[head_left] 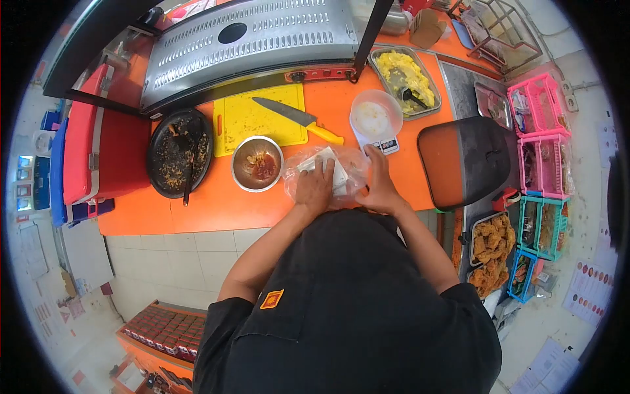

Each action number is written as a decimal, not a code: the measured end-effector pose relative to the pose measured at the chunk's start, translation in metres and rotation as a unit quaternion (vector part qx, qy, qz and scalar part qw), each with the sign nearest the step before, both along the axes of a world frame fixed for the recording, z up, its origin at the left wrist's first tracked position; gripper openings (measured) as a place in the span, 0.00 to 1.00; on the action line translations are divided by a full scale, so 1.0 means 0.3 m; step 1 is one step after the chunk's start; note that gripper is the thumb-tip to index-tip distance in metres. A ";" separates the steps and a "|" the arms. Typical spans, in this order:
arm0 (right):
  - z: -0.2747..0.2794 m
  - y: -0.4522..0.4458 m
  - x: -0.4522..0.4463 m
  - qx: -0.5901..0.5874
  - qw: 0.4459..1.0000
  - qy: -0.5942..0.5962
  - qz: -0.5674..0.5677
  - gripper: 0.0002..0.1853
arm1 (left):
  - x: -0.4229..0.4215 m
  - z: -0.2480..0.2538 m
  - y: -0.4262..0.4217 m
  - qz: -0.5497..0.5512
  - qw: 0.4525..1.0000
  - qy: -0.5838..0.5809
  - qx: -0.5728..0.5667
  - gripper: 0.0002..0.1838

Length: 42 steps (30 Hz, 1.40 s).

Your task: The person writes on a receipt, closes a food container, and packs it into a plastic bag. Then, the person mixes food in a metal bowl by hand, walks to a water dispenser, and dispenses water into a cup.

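Note:
On the orange counter in front of me lies a clear plastic bag [357,165] with a white, flat packet [339,176] in or on it. My left hand [315,187] rests over the packet, fingers stretched out along it. Beside the bag's right edge is my right hand [384,190], thumb and fingers apart; whether it pinches any plastic is not clear. Left of the bag stands a steel bowl [239,172] with reddish sauce in it. A knife [289,113] with a yellow handle lies across the yellow cutting board [231,108], its handle end reaching toward the bag.
A plastic tub [377,113] sits on a small scale [389,146]. Behind it is a tray [436,105] of yellow food. A black pan [155,148] with crumbs stands left, near a red cooler box [118,151]. Fried pieces [493,240] fill trays at right. A metal warmer [262,39] spans the back.

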State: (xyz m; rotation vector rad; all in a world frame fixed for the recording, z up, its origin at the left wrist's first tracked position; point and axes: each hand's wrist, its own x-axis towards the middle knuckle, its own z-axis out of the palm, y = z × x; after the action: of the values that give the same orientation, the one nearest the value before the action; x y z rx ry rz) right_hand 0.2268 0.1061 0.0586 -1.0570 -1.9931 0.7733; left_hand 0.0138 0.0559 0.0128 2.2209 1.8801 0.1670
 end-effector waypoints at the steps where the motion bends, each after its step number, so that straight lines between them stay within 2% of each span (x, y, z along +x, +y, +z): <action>1: -0.008 0.013 -0.019 -0.018 1.000 -0.008 0.021 0.34 | -0.001 0.015 0.000 0.005 0.999 -0.010 -0.033 0.40; 2: -0.019 0.023 -0.040 -0.037 0.998 -0.016 0.042 0.35 | -0.004 0.013 -0.001 0.004 0.999 -0.009 -0.032 0.40; 4: -0.037 0.048 -0.078 -0.076 0.993 -0.034 0.087 0.35 | -0.007 -0.015 -0.005 -0.003 1.000 0.000 0.016 0.32; 6: -0.092 0.074 -0.095 -0.097 0.988 -0.040 0.112 0.36 | -0.025 -0.091 -0.008 -0.022 1.000 0.017 -0.001 0.32; 8: -0.185 0.111 -0.109 -0.040 0.990 -0.063 0.118 0.28 | -0.038 -0.090 -0.006 -0.038 0.999 0.035 -0.016 0.33; 11: -0.134 0.158 -0.128 0.025 0.982 -0.086 0.167 0.22 | -0.036 0.069 -0.015 0.012 0.997 -0.029 -0.067 0.32; 12: -0.121 0.156 -0.131 0.025 0.982 -0.085 0.167 0.22 | -0.053 0.135 -0.020 0.050 0.982 -0.174 -0.053 0.32; 13: -0.111 0.147 -0.134 0.036 0.982 -0.082 0.166 0.22 | -0.074 0.200 -0.022 0.086 0.944 -0.315 -0.038 0.32; 15: -0.108 0.131 -0.144 0.046 0.982 -0.079 0.168 0.22 | -0.121 0.318 -0.022 0.089 0.937 -0.332 -0.062 0.31; 17: -0.113 0.112 -0.159 0.115 0.983 -0.084 0.112 0.22 | -0.162 0.452 -0.041 0.094 0.928 -0.350 -0.087 0.31; 19: -0.119 0.103 -0.171 0.096 0.985 -0.093 0.109 0.23 | -0.193 0.571 -0.087 0.123 0.856 -0.502 -0.011 0.25; 20: -0.120 0.098 -0.175 0.080 0.986 -0.102 0.102 0.24 | -0.206 0.580 -0.102 0.125 0.856 -0.501 -0.011 0.25; 21: -0.124 0.099 -0.177 0.081 0.986 -0.100 0.104 0.24 | -0.220 0.587 -0.111 0.109 0.865 -0.480 0.096 0.22; 22: -0.131 0.097 -0.177 0.060 0.987 -0.109 0.099 0.24 | -0.237 0.592 -0.124 0.091 0.864 -0.453 0.201 0.19; 23: -0.138 0.094 -0.176 0.038 0.988 -0.118 0.095 0.24 | -0.263 0.582 -0.148 0.111 0.843 -0.501 0.159 0.28; 24: -0.149 0.092 -0.175 0.038 0.988 -0.118 0.095 0.24 | -0.266 0.588 -0.146 0.111 0.843 -0.501 0.159 0.28; 26: -0.170 0.091 -0.176 0.044 0.990 -0.107 0.076 0.22 | -0.269 0.604 -0.135 0.135 0.925 -0.340 0.100 0.42; 27: -0.178 0.085 -0.175 0.044 0.990 -0.108 0.075 0.22 | -0.262 0.541 -0.129 0.121 0.942 -0.311 0.032 0.52; 28: -0.184 0.076 -0.176 0.020 0.993 -0.090 0.075 0.21 | -0.236 0.481 -0.123 0.121 0.941 -0.313 0.032 0.52; 30: -0.204 0.066 -0.177 -0.001 0.995 -0.071 0.075 0.20 | -0.184 0.368 -0.097 0.042 0.974 -0.218 0.050 0.42; 31: -0.220 0.056 -0.174 0.004 0.997 -0.041 0.070 0.21 | -0.178 0.299 -0.083 0.041 0.974 -0.219 0.052 0.42; 33: -0.209 0.059 -0.162 0.010 0.998 -0.010 0.057 0.21 | -0.174 0.194 -0.043 0.099 0.941 -0.306 0.105 0.26; 34: -0.165 0.064 -0.152 0.061 0.994 -0.020 0.085 0.20 | -0.174 0.206 -0.019 0.096 0.941 -0.308 0.102 0.26; 35: -0.140 0.065 -0.146 0.113 0.987 -0.029 0.114 0.20 | -0.182 0.220 0.008 0.157 0.888 -0.428 0.054 0.18; 36: -0.144 0.052 -0.148 0.112 0.987 -0.029 0.112 0.20 | -0.187 0.237 0.032 0.216 0.816 -0.536 0.005 0.13; 37: -0.148 0.041 -0.163 0.033 0.990 0.047 0.127 0.13 | -0.187 0.253 0.053 0.237 0.749 -0.617 -0.046 0.13; 39: -0.132 0.045 -0.184 -0.044 0.981 0.124 0.142 0.07 | -0.169 0.311 0.079 0.260 0.756 -0.599 -0.043 0.14; 41: -0.094 0.060 -0.193 0.112 0.981 -0.025 0.156 0.08 | -0.180 0.306 0.076 0.286 0.761 -0.580 -0.042 0.14; 42: -0.125 0.061 -0.189 0.112 0.981 -0.023 0.156 0.08 | -0.212 0.263 0.065 0.234 0.791 -0.564 -0.045 0.18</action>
State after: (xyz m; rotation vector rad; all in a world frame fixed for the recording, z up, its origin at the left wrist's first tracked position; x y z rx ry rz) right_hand 0.1701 0.1245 0.0210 -0.6459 -2.2572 0.6677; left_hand -0.0497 0.0755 0.0917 1.0089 1.5251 1.1499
